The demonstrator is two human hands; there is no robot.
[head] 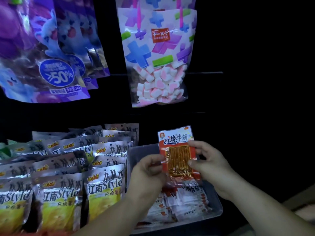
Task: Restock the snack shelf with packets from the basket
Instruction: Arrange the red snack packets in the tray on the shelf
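We held the red packet (177,150) upright above the clear bin (217,211). The left hand (150,169) pinched its left edge. The right hand (208,166) kept its grip pinched on the right edge.

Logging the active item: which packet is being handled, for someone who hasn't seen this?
Below the hanging marshmallow bag, a grey bin sits right of the silver packets. Above it, the left hand and right hand hold one red packet upright. Unlike the flat packets in the bin, it faces the camera, showing a window of orange-brown sticks.
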